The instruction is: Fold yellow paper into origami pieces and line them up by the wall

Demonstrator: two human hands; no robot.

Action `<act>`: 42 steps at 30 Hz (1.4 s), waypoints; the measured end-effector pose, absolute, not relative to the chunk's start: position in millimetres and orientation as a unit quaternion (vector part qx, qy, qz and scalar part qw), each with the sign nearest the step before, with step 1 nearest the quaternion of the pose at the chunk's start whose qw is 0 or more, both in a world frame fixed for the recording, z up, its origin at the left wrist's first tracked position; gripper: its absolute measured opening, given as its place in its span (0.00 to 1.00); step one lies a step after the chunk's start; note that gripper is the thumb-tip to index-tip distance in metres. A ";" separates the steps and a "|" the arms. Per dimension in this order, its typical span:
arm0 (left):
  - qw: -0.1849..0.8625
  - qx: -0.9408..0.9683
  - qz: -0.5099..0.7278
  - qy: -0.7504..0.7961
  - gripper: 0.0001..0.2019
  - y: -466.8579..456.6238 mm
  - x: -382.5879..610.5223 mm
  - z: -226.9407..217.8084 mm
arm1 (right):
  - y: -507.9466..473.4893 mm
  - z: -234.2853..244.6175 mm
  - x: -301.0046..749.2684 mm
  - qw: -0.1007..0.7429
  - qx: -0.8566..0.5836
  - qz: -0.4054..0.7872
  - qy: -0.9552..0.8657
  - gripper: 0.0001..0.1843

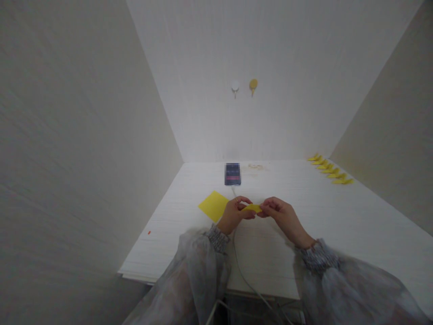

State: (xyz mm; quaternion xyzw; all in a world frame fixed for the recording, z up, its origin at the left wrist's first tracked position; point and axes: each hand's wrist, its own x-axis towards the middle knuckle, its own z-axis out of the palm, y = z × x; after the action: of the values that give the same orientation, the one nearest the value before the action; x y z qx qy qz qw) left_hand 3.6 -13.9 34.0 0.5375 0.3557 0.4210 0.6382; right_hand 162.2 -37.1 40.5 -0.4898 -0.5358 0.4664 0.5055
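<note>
Between my two hands is a small folded piece of yellow paper (253,208), raised a little over the white table. My left hand (237,212) pinches its left end between thumb and fingers. At the right end, the fingertips of my right hand (279,211) grip the same paper. A flat yellow paper square (214,206) lies on the table just left of my left hand, which covers its right corner. The fingers partly hide the folds of the held piece.
A phone (232,174) with a blurred screen lies at the back, a white cable (238,262) running from it toward the front edge. Several folded yellow paper pieces (329,169) stand in a row at the back right. Two hooks (253,85) hang on the back wall. Side walls enclose the white table (182,189).
</note>
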 end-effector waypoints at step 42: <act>0.622 0.553 0.438 0.339 0.13 -18.5 5.2 38.9 | -41.2 35.5 166.1 0.475 -0.437 0.409 -0.645 0.09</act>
State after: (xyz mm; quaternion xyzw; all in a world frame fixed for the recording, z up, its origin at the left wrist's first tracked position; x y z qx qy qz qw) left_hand 5.2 -18.5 38.9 0.5532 0.3387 0.4382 0.6222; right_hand 166.1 -41.2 35.5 -0.4367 -0.6447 0.4095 0.4755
